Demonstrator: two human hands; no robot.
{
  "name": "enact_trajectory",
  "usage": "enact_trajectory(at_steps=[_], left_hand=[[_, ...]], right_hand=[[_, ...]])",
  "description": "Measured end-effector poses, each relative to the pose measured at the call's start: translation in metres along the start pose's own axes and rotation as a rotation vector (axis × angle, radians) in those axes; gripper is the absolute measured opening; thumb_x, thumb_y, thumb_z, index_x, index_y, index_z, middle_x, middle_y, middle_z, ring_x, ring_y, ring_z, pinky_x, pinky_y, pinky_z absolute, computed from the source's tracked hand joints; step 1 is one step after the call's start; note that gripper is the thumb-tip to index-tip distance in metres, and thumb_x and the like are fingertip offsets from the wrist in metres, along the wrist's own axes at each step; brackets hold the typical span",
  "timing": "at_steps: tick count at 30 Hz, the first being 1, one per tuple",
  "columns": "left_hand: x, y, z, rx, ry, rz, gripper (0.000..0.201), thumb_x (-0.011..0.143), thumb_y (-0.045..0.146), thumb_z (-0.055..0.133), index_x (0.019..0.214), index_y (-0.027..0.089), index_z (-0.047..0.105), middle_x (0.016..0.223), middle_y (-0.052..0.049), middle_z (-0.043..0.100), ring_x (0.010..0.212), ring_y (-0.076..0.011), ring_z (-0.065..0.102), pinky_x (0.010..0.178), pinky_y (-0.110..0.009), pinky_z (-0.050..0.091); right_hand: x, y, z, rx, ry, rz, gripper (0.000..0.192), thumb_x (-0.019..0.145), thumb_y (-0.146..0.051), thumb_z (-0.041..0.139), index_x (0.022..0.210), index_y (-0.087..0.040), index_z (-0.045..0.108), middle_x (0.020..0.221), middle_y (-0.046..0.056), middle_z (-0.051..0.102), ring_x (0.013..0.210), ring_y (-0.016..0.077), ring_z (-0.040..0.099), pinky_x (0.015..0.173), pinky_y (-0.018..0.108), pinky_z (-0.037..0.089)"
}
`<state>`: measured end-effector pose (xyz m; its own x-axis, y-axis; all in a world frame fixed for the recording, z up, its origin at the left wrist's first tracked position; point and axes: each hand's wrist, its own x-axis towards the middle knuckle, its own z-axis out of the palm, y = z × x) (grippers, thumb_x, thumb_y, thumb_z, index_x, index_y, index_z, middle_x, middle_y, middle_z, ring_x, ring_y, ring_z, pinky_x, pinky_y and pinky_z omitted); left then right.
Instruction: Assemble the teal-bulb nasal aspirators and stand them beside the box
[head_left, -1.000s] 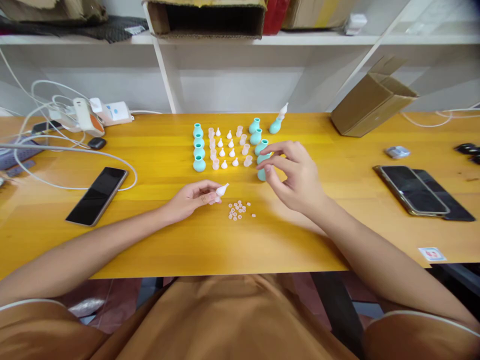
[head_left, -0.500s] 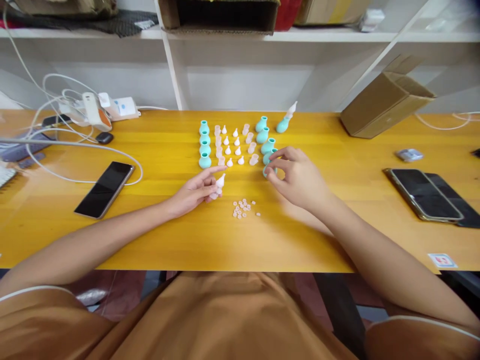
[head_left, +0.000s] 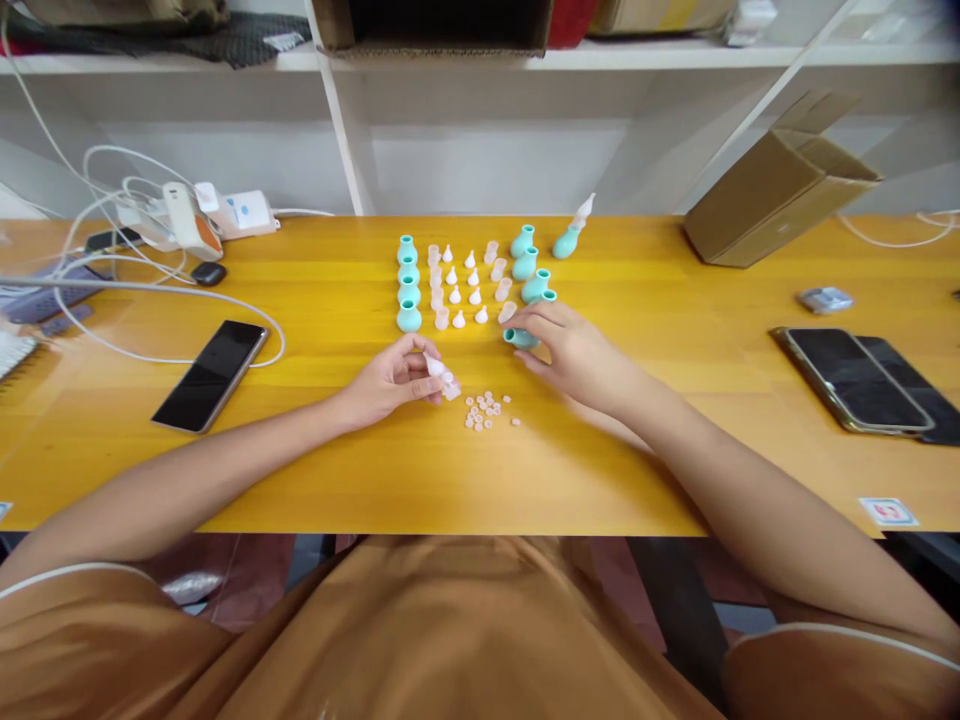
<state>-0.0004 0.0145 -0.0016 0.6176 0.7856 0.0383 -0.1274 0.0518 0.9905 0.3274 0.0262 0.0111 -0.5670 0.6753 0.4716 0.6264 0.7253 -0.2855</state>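
Note:
My left hand (head_left: 381, 386) pinches a white nozzle with a translucent base (head_left: 444, 377), now tilted with the base toward the right. My right hand (head_left: 576, 350) grips a teal rubber bulb (head_left: 518, 338) lying on its side, mouth facing left. Beyond that hand stand other teal bulbs (head_left: 524, 264) in a column, and another bulb column (head_left: 409, 317) is at the left. Between them are rows of translucent cups (head_left: 436, 298) and small white tips (head_left: 474, 296). Several tiny translucent rings (head_left: 479, 412) lie loose between my hands.
A teal bulb fitted with a white nozzle (head_left: 567, 242) stands at the back. Phones lie at the left (head_left: 211, 375) and right (head_left: 855, 380). White cables and a power strip (head_left: 247, 214) crowd the back left. An open cardboard box (head_left: 772, 195) leans at the back right.
My right hand has closed on the nearest right-hand bulb, tipped it over and shifted it left. In my left hand the nozzle has turned from upright to tilted.

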Motion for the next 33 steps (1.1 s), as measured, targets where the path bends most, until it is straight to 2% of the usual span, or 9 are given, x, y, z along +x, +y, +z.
enact_trajectory(at_steps=[3, 8, 11, 15, 18, 20, 22, 26, 33], left_hand=[[-0.001, 0.000, 0.000, 0.029, 0.020, -0.013, 0.053, 0.086, 0.045, 0.098, 0.105, 0.020, 0.056, 0.106, -0.007, 0.082, 0.087, -0.0147, 0.077, 0.080, -0.028, 0.061], [0.000, 0.001, 0.001, 0.047, 0.034, 0.014, 0.052, 0.082, 0.041, 0.101, 0.100, 0.018, 0.058, 0.105, -0.004, 0.077, 0.095, -0.0150, 0.076, 0.085, -0.027, 0.058], [0.001, 0.004, 0.003, 0.067, 0.049, 0.036, 0.052, 0.080, 0.042, 0.102, 0.097, 0.018, 0.059, 0.101, -0.002, 0.071, 0.091, -0.0132, 0.071, 0.085, -0.027, 0.056], [0.002, 0.006, 0.005, 0.110, 0.079, 0.086, 0.053, 0.079, 0.046, 0.102, 0.093, 0.019, 0.059, 0.095, 0.002, 0.063, 0.085, -0.0113, 0.064, 0.082, -0.026, 0.054], [0.002, 0.005, 0.004, 0.107, 0.080, 0.090, 0.057, 0.077, 0.048, 0.103, 0.090, 0.020, 0.055, 0.095, 0.001, 0.065, 0.087, -0.0123, 0.064, 0.083, -0.026, 0.054], [0.001, 0.003, 0.003, 0.100, 0.076, 0.075, 0.059, 0.076, 0.048, 0.103, 0.088, 0.020, 0.053, 0.096, 0.000, 0.067, 0.086, -0.0123, 0.064, 0.082, -0.026, 0.053], [0.001, 0.002, 0.003, 0.093, 0.078, 0.060, 0.059, 0.075, 0.046, 0.103, 0.087, 0.020, 0.052, 0.095, 0.001, 0.066, 0.084, -0.0117, 0.062, 0.080, -0.025, 0.052], [0.000, 0.004, 0.004, 0.091, 0.081, 0.035, 0.059, 0.076, 0.047, 0.103, 0.087, 0.020, 0.052, 0.092, 0.002, 0.064, 0.083, -0.0114, 0.060, 0.079, -0.025, 0.051], [0.001, 0.005, 0.006, 0.109, 0.050, 0.045, 0.058, 0.078, 0.047, 0.100, 0.084, 0.020, 0.050, 0.084, 0.005, 0.055, 0.073, -0.0089, 0.050, 0.070, -0.023, 0.044]], right_hand=[[-0.001, 0.000, 0.002, 0.007, -0.022, 0.015, 0.038, 0.099, -0.014, 0.063, 0.133, -0.024, 0.075, 0.128, 0.015, 0.077, 0.125, 0.0386, 0.069, 0.112, 0.065, 0.058], [-0.001, -0.006, 0.001, 0.046, -0.011, 0.042, 0.034, 0.100, -0.017, 0.063, 0.131, -0.025, 0.074, 0.128, 0.014, 0.077, 0.122, 0.0364, 0.072, 0.109, 0.060, 0.062], [-0.001, -0.017, 0.002, 0.183, 0.056, 0.065, 0.033, 0.098, -0.019, 0.069, 0.130, -0.026, 0.070, 0.129, 0.012, 0.078, 0.122, 0.0333, 0.074, 0.110, 0.056, 0.062], [-0.002, -0.040, 0.009, 0.477, 0.080, 0.103, 0.033, 0.100, -0.024, 0.074, 0.131, -0.027, 0.061, 0.128, 0.009, 0.077, 0.122, 0.0263, 0.077, 0.112, 0.047, 0.063], [-0.003, -0.054, 0.015, 0.628, 0.103, 0.087, 0.038, 0.103, -0.026, 0.073, 0.137, -0.027, 0.056, 0.124, 0.009, 0.076, 0.119, 0.0235, 0.078, 0.111, 0.044, 0.063], [-0.003, -0.058, 0.017, 0.561, 0.114, 0.053, 0.046, 0.103, -0.026, 0.073, 0.145, -0.028, 0.054, 0.121, 0.008, 0.077, 0.114, 0.0238, 0.078, 0.109, 0.044, 0.063], [-0.003, -0.060, 0.017, 0.377, 0.125, 0.002, 0.052, 0.102, -0.024, 0.074, 0.150, -0.030, 0.054, 0.118, 0.007, 0.079, 0.111, 0.0260, 0.078, 0.105, 0.047, 0.061], [-0.003, -0.064, 0.015, 0.083, 0.177, -0.054, 0.053, 0.101, -0.022, 0.073, 0.150, -0.029, 0.055, 0.113, 0.007, 0.081, 0.103, 0.0299, 0.076, 0.091, 0.047, 0.056], [-0.002, -0.073, 0.018, -0.013, 0.192, -0.092, 0.047, 0.106, -0.022, 0.069, 0.152, -0.028, 0.057, 0.112, 0.008, 0.082, 0.098, 0.0313, 0.073, 0.080, 0.045, 0.048]])
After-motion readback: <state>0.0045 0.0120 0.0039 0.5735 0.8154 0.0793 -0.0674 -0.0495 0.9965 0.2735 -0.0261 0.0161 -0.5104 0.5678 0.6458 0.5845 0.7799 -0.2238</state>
